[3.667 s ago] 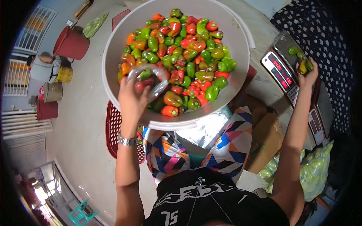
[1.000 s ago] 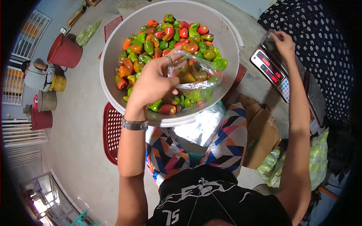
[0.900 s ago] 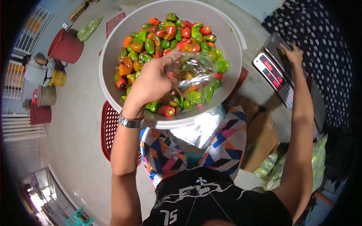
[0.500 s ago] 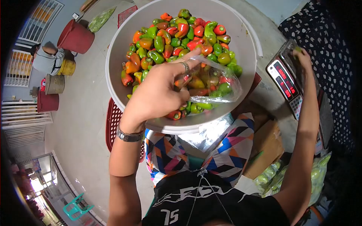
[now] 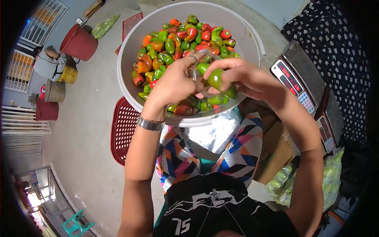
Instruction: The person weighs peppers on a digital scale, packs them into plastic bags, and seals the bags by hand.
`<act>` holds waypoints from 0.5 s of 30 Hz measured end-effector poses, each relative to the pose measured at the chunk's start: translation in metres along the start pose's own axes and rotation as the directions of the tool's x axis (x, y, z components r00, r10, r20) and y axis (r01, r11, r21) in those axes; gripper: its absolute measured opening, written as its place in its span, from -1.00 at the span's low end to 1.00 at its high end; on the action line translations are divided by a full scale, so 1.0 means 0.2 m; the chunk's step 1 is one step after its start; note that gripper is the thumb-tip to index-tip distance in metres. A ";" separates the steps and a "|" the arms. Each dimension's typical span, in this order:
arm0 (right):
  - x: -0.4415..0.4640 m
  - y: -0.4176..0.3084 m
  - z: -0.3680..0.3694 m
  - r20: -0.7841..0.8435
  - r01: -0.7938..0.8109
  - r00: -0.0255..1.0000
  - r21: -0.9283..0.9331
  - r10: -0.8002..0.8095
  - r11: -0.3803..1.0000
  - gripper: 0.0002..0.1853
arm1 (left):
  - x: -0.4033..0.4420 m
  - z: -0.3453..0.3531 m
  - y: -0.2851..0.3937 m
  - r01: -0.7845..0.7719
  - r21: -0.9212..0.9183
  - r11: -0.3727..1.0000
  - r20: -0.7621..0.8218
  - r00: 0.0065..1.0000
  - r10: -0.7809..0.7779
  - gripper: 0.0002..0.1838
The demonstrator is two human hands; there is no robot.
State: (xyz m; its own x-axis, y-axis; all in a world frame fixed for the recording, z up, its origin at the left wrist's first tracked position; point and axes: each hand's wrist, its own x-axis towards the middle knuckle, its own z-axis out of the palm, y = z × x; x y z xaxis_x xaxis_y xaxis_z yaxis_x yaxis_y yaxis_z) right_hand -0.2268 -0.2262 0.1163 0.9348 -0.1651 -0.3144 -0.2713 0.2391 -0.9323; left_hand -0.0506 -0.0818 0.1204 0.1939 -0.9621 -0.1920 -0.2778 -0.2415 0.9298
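Observation:
A wide grey-white tub (image 5: 126, 51) of red, green and mixed-colour peppers (image 5: 166, 45) sits before my lap. My left hand (image 5: 173, 83) is over the tub, its fingers pinching the mouth of a clear plastic bag (image 5: 195, 74). My right hand (image 5: 248, 79) has its fingers curled round a shiny green pepper (image 5: 215, 78) at the bag's mouth. Another green pepper (image 5: 202, 68) shows just beside it; whether my fingers touch that one I cannot tell. Most of the bag is hidden behind my hands.
On the right are a digital scale (image 5: 288, 77) with red figures and a second scale (image 5: 325, 132). Bags of green produce (image 5: 329, 177) lie below them, near a cardboard box (image 5: 276, 154). A red perforated basket (image 5: 123, 130) stands left; a person (image 5: 51, 65) sits farther off.
My right hand has come from the scale to the bag over the tub, bringing the green pepper. My left hand keeps its grip on the bag. The view has shifted slightly.

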 end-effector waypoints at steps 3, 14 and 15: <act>0.09 0.04 0.01 -0.088 -0.112 0.990 -0.074 0.106 0.991 -0.63 | 0.03 0.01 -0.13 -0.184 0.084 0.979 0.001 0.983 0.184 -0.31; 0.23 0.15 0.05 -0.240 -0.237 0.929 -0.970 -0.282 0.044 -0.67 | 0.02 0.09 -0.09 -0.228 0.490 0.841 -0.184 0.916 0.356 -0.24; 0.19 0.15 0.06 -0.190 -0.210 0.935 -0.977 -0.298 -0.035 -0.71 | 0.02 0.09 -0.09 -0.251 0.524 0.814 -0.187 0.898 0.398 -0.23</act>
State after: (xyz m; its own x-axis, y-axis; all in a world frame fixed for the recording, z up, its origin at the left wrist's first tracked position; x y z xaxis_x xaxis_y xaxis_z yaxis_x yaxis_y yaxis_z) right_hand -0.1958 -0.2143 0.0782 0.9117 -0.4078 -0.0500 -0.4106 -0.9087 -0.0756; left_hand -0.0617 -0.0840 0.0962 0.2400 -0.9364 0.2561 -0.7680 -0.0218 0.6400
